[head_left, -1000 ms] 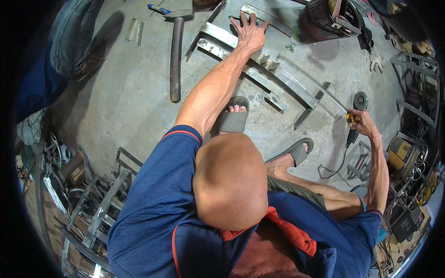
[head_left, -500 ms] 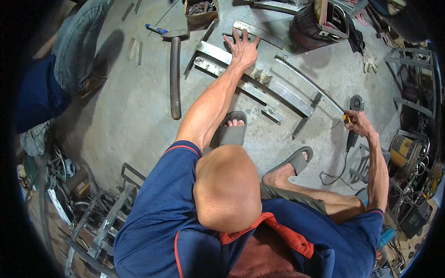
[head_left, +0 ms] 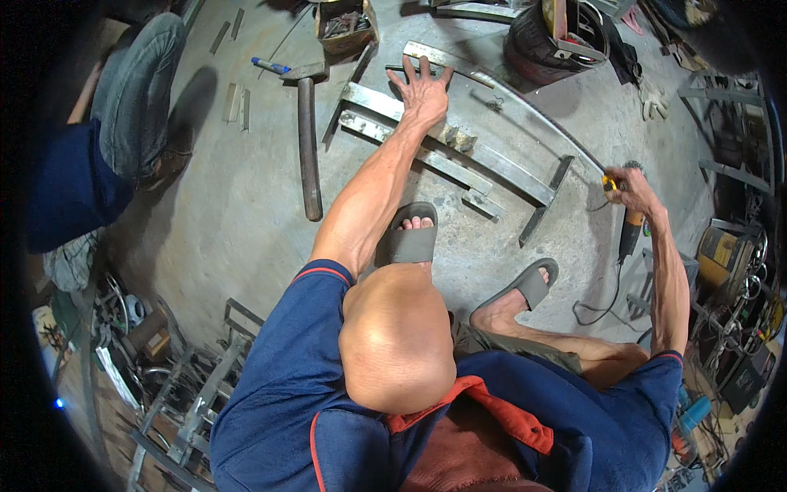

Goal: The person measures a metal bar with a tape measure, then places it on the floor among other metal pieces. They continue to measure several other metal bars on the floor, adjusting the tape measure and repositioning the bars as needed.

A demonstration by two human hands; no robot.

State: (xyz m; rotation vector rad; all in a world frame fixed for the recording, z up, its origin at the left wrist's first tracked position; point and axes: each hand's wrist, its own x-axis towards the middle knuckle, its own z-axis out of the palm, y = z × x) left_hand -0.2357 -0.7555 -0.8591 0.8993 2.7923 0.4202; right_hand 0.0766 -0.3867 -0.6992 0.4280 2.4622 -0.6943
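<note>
My left hand (head_left: pixel 423 97) is spread flat, its fingertips at a pale metal bar (head_left: pixel 420 52) on the floor. A dark thin rod (head_left: pixel 396 68) shows beside the fingers. In my right hand (head_left: pixel 634 193) is a yellow and black tape measure (head_left: pixel 609 184). Its long blade (head_left: pixel 544 118) runs out in a curve towards the far left, and its far end lies over or along the metal bar. Below my left hand a welded frame of metal bars (head_left: pixel 508 175) lies on the concrete, with a small rough lump of metal (head_left: pixel 459 139) on it.
Left of the frame lie a hammer (head_left: pixel 307 152) and a blue marker (head_left: pixel 270 66). Beyond are a box of metal bits (head_left: pixel 348 29) and a dark bucket (head_left: pixel 545 47). An angle grinder (head_left: pixel 630 234) with its cord lies under my right hand. Another person's leg (head_left: pixel 139 86) is at left.
The tape's blade has moved further left and away from me, so its end now meets the metal bar. My left hand stays spread at the bar; my right hand keeps hold of the tape measure.
</note>
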